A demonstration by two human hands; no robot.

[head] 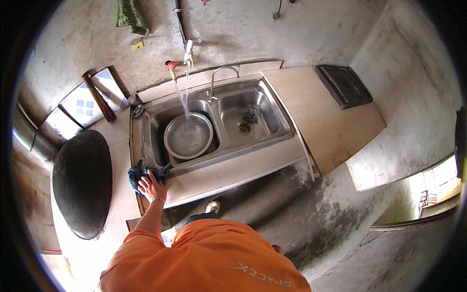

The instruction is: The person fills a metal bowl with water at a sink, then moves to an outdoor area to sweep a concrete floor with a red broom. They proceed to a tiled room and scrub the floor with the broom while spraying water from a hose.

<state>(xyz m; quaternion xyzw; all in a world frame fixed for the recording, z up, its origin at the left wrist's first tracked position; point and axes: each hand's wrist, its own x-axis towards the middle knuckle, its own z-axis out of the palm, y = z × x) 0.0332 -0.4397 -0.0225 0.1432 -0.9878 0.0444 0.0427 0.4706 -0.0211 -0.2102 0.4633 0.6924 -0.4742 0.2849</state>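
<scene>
My left hand (152, 188) presses down on a crumpled blue cloth (135, 176) at the front left corner of the double steel sink (233, 146), fingers spread over the fabric. Only a small part of my right hand (278, 249) shows beside the orange shirt; its fingers are hidden. A round metal basin (188, 135) with water in it sits in the left bowl. Water runs into it from a white tap (188, 53) and a red-handled tap (172, 66). In the right bowl, a dark scouring pad (250, 115) lies by the drain.
A black wok lid or cover (82, 184) lies on the left counter, with a hand brush (99, 97) leaning behind it. A curved faucet (212, 84) stands between the bowls. Right of the sink are a wooden board (324, 127) and a dark tray-like panel (343, 85).
</scene>
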